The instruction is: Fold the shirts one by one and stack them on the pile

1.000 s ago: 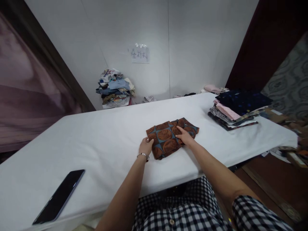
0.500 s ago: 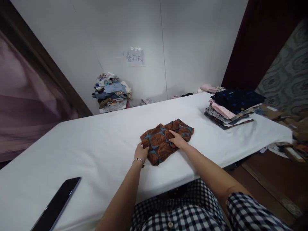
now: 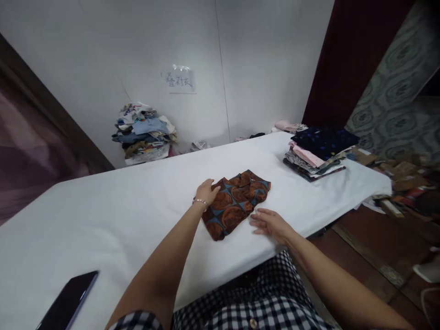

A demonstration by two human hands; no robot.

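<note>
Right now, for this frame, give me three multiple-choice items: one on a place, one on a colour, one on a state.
1. Where is the stack of folded clothes?
A. the table's far right end
B. beside the phone
C. on the floor

2. What colour is the folded shirt?
A. plain white
B. brown with blue
C. yellow

3. What is the right hand doing?
A. gripping the shirt
B. open, beside the shirt
C. holding the phone

Answers: 1 A, it sits there on the white table. 2 B, brown circles over blue. 3 B, its fingers are spread on the cloth-covered table; the left hand touches the shirt.

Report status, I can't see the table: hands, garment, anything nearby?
Left hand flat on folded brown shirt. Right hand open beside it. Folded stack apart, far right.
</note>
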